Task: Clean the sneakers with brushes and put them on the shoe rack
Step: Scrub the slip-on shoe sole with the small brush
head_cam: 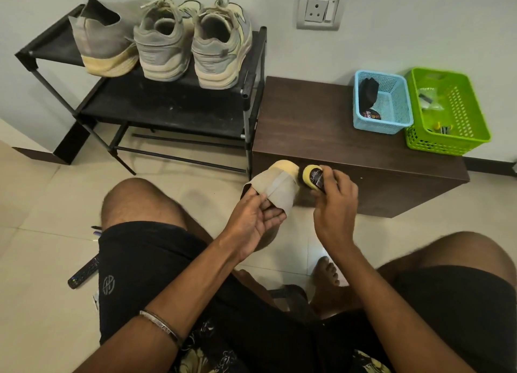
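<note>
- On the floor at far left, a dark remote control (83,273), beside the left thigh.
- Against the wall, a black shoe rack (167,103); on its top shelf three sneakers in a row, heels toward the camera: a grey slip-on sneaker (102,40) with yellowed sole, then a pair of grey laced sneakers (193,43).
- In the middle, left hand (253,218) gripping a beige sneaker (275,188) by the heel opening, thumb outside and fingers curled inside; yellowish toe pointing away, held above the floor (just in front of the bench edge).
- Right of it, right hand (334,204) clenched round a brush (313,176) with yellow pad and black body, the pad touching the toe of the beige sneaker.
- Behind, a low dark wooden bench (316,126) next to the rack.
- On the bench at right, a blue basket (382,102) with a black cloth and a round tin inside.
- Just beside it, touching, a green basket (447,110) with small items, too unclear to name.
- On the wall above, a grey switch plate (321,7).
</note>
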